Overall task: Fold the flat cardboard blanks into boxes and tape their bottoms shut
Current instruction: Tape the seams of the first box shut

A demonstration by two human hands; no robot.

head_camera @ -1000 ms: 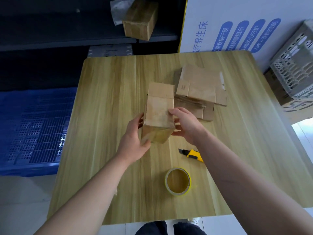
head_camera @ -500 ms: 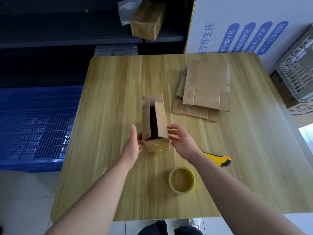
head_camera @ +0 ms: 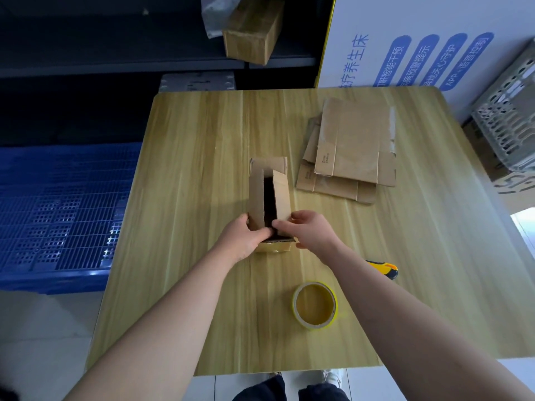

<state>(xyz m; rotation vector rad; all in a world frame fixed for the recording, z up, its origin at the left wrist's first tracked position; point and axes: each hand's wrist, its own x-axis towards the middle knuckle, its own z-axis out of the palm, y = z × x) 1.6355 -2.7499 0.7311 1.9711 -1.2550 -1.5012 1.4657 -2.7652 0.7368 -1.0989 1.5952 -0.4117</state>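
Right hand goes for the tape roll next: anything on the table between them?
Nothing visible. Only bare table lies between the right hand, holding the box, and the tape roll nearer the person. The utility knife lies off to the right, partly behind the forearm, outside that path.

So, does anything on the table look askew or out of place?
Mildly: the pile of flat blanks is untidy, its sheets fanned with edges not lined up. The box shows a dark gap between its two flaps.
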